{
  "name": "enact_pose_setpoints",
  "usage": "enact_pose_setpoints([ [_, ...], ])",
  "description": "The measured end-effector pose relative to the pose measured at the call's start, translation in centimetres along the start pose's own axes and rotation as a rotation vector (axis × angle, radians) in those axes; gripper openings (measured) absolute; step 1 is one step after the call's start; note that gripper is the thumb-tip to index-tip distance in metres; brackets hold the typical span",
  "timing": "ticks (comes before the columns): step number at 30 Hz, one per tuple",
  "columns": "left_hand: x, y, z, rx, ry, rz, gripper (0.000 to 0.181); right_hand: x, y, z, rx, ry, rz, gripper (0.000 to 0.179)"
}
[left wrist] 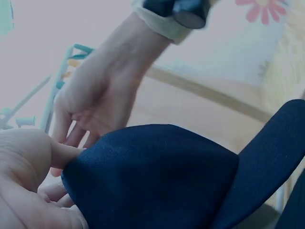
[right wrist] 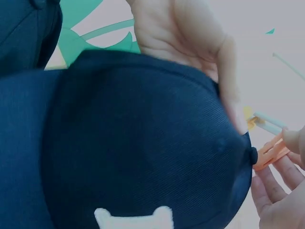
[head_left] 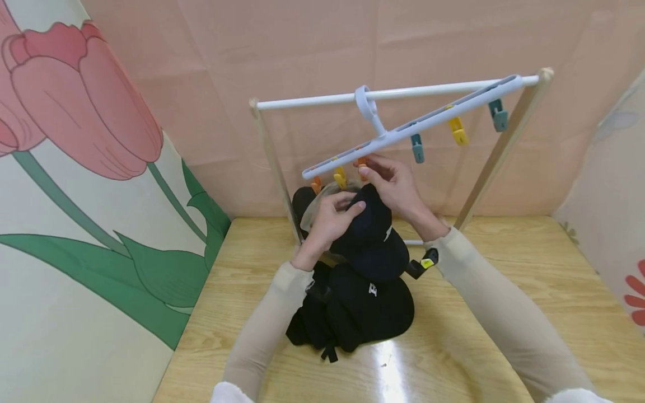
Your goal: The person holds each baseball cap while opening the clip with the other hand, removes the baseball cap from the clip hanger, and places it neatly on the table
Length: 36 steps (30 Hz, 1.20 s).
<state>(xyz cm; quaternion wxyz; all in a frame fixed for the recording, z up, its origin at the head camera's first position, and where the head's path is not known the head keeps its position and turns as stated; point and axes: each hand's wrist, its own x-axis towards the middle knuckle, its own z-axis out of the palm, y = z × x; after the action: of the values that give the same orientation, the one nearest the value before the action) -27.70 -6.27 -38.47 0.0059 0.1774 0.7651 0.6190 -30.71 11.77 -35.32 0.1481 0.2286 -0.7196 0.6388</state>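
Observation:
My left hand grips a dark navy baseball cap by its crown, with the visor hanging downward and a small white mark on the front. At the top of that cap, my right hand pinches an orange clothes clip that hangs from the pale blue clip hanger. In the right wrist view the clip's tip is right at the cap's top button. Behind the left hand, a beige cap hangs under a yellow clip, partly hidden.
The hanger hooks over the white bar of a wooden-legged rack, tilted up to the right. Teal clips and another yellow clip dangle on its right half. Black caps lie on the wooden table below.

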Motion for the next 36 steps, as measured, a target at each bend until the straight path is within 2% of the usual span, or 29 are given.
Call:
enact_pose_setpoints([
  [4, -0.1, 0.2, 0.1, -0.128, -0.034, -0.054, 0.029, -0.3, 0.3, -0.3, 0.008, -0.03, -0.012, 0.043],
  [7, 0.0, 0.4, 0.4, -0.186, -0.04, -0.081, 0.028, -0.4, 0.5, -0.5, 0.0, -0.028, -0.016, 0.043],
  [17, -0.3, 0.5, 1.7, -0.301, 0.002, -0.087, 0.022, -1.6, 0.9, -1.6, -0.136, -0.013, 0.038, 0.045],
  [21, -0.4, 0.4, 2.3, -0.349, 0.02, -0.088, 0.018, -2.4, 1.1, -2.3, -0.153, -0.009, 0.058, 0.048],
  [30, -0.5, 0.4, 2.6, -0.331, 0.052, -0.079, 0.015, -4.3, 1.9, -3.5, -0.214, -0.004, 0.061, 0.044],
  [36, -1.0, 0.7, 2.7, -0.31, 0.099, -0.081, 0.02, -5.6, 2.6, -4.0, -0.248, 0.003, 0.107, 0.046],
])
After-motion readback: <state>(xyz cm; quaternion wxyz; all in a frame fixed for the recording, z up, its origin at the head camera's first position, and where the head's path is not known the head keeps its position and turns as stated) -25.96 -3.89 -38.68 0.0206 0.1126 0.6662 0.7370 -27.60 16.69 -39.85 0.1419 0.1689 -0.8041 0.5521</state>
